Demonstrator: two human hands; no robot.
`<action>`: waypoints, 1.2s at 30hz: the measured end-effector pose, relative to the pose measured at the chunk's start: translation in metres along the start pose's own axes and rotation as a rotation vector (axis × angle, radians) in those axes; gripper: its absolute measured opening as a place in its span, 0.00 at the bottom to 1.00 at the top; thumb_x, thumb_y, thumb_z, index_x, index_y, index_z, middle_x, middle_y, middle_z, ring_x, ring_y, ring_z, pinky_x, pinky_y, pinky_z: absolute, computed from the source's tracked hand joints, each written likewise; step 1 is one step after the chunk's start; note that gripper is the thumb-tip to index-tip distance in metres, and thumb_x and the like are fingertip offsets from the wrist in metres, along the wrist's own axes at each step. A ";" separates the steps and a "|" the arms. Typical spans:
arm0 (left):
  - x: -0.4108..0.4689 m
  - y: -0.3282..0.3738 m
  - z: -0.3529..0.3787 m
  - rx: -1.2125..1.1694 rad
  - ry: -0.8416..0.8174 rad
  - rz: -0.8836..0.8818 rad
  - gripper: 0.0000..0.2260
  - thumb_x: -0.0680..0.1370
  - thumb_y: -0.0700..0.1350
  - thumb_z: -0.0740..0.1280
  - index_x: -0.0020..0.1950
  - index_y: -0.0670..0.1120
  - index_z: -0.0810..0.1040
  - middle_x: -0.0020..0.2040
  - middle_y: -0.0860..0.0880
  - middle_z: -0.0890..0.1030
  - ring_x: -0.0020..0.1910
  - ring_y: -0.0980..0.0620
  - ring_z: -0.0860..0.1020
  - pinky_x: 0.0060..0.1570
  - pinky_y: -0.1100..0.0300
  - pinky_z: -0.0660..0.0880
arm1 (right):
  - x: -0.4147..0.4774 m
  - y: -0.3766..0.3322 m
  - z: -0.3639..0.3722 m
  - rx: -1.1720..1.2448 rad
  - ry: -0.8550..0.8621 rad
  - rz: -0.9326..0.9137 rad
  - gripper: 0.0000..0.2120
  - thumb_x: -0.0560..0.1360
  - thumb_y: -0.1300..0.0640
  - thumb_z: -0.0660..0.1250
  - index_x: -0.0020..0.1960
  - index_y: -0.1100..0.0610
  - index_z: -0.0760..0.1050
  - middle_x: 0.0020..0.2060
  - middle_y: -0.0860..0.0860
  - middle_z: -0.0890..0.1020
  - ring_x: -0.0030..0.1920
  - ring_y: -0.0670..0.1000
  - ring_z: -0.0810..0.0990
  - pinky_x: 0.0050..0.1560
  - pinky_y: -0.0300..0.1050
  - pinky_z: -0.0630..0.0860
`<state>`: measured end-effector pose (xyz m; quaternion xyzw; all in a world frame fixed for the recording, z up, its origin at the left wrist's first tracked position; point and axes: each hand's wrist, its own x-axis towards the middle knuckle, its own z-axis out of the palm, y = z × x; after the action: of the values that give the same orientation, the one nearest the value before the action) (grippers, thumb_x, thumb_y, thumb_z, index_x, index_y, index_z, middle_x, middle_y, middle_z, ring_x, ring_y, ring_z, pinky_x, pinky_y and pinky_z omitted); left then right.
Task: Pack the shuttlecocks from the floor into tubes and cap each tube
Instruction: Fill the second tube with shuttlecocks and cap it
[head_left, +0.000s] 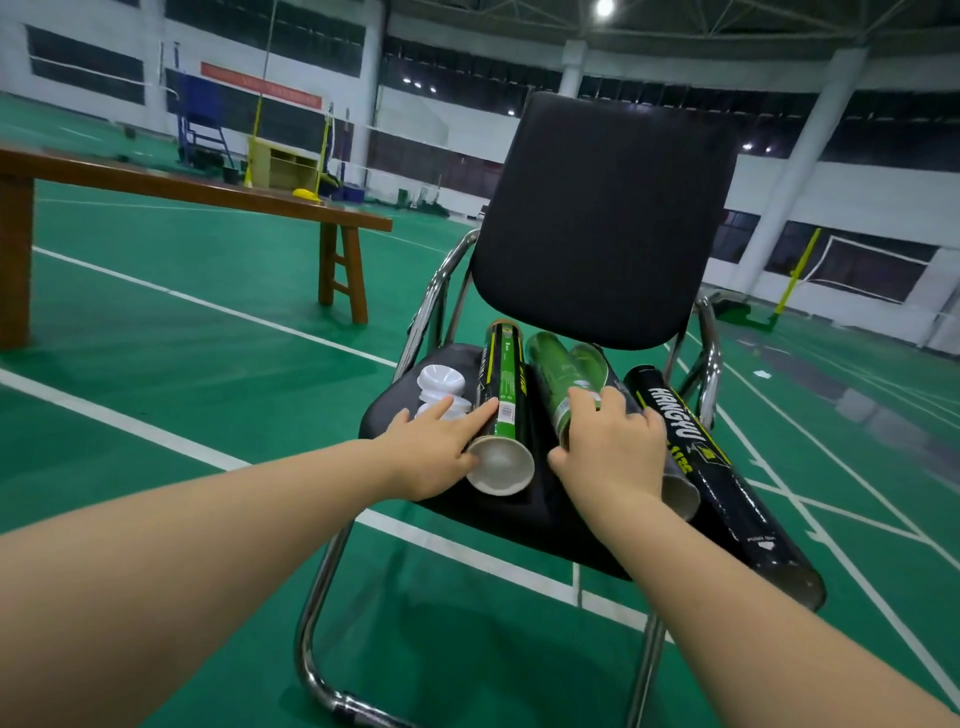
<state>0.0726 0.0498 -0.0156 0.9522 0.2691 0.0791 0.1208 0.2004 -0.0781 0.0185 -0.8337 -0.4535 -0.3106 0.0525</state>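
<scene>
Several shuttlecock tubes lie side by side on the black seat of a chair (519, 512). My left hand (434, 452) touches the leftmost black-and-green tube (503, 384) near its white capped end, with the index finger straight along it. My right hand (608, 447) rests flat on a green tube (550, 371) and the tube beside it (589, 358), fingers pointing away from me. A long black tube marked HANGYU (727, 488) lies at the right and overhangs the seat's front edge. Loose white caps (439, 389) sit piled at the seat's left side. No shuttlecock is plainly visible.
The chair has a tall black backrest (602, 218) and chrome arms and legs (311, 623). A wooden bench (208, 192) stands to the left on the green court floor. A small white object (761, 374) lies on the floor at right, too small to identify.
</scene>
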 end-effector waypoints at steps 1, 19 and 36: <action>-0.001 0.002 -0.001 0.016 0.010 0.001 0.27 0.81 0.52 0.51 0.75 0.58 0.40 0.77 0.50 0.51 0.76 0.49 0.43 0.70 0.41 0.46 | 0.000 0.002 -0.006 0.013 0.017 0.010 0.23 0.73 0.50 0.64 0.65 0.54 0.64 0.61 0.56 0.71 0.55 0.59 0.76 0.65 0.52 0.60; -0.045 0.042 -0.056 -0.007 0.587 0.224 0.48 0.68 0.54 0.74 0.70 0.62 0.36 0.77 0.47 0.52 0.74 0.46 0.55 0.71 0.45 0.57 | -0.048 -0.037 -0.083 0.269 0.328 -0.008 0.28 0.56 0.51 0.78 0.54 0.58 0.78 0.50 0.58 0.81 0.40 0.59 0.82 0.58 0.60 0.72; -0.173 -0.016 -0.048 0.353 0.594 0.479 0.37 0.57 0.52 0.78 0.60 0.47 0.65 0.56 0.45 0.78 0.57 0.44 0.78 0.61 0.41 0.66 | -0.138 -0.108 -0.102 0.712 0.245 -0.250 0.25 0.62 0.47 0.60 0.57 0.54 0.74 0.54 0.53 0.79 0.52 0.56 0.79 0.54 0.53 0.73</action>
<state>-0.0918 -0.0199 0.0116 0.9299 0.0726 0.3286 -0.1487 0.0122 -0.1526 0.0012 -0.6586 -0.6213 -0.2349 0.3538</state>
